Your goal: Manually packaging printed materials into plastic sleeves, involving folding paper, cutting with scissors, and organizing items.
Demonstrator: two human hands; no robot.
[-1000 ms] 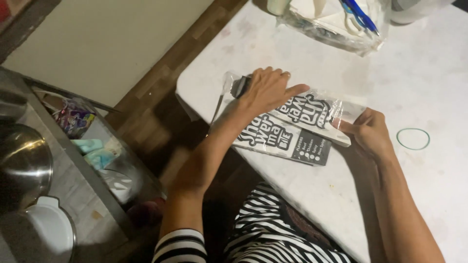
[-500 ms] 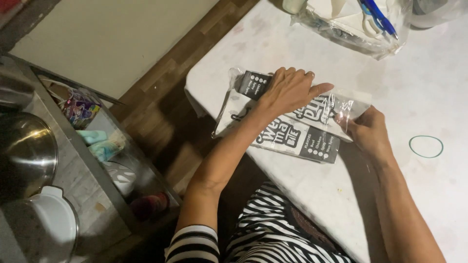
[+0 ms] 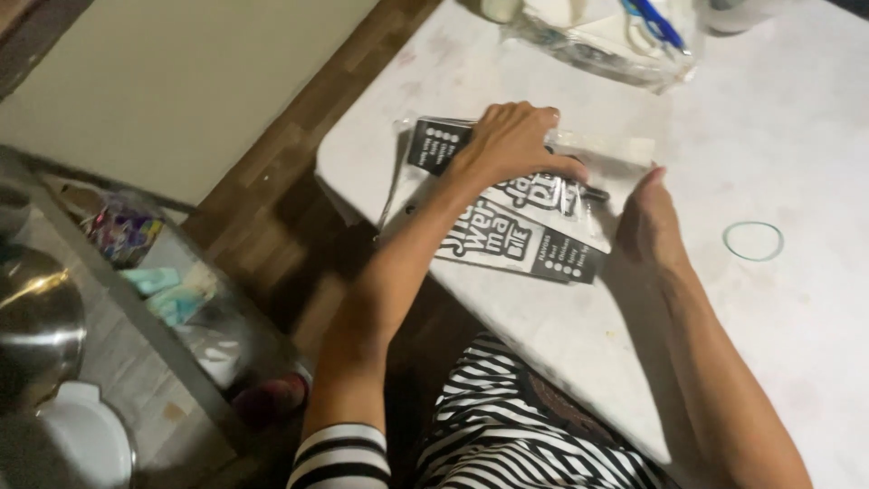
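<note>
A clear plastic bag [image 3: 605, 150] lies on the white table [image 3: 815, 118] with black-and-white printed cards [image 3: 507, 237] inside it. My left hand [image 3: 511, 143] rests palm down on the bag, pressing on the cards, fingers curled over them. My right hand [image 3: 650, 225] stands on its edge at the bag's right end, touching the plastic and the cards' edge. Whether its fingers pinch the bag is hidden.
A green rubber band [image 3: 753, 240] lies on the table right of my right hand. Another clear bag holding blue-handled scissors [image 3: 644, 20] sits at the far edge. Left of the table are a wooden floor [image 3: 272, 190], a shelf with a metal bowl [image 3: 36, 326] and small items.
My left hand has slid along the bag toward its far side. The right hand has turned up on its edge against the bag's end. The camera view has shifted.
</note>
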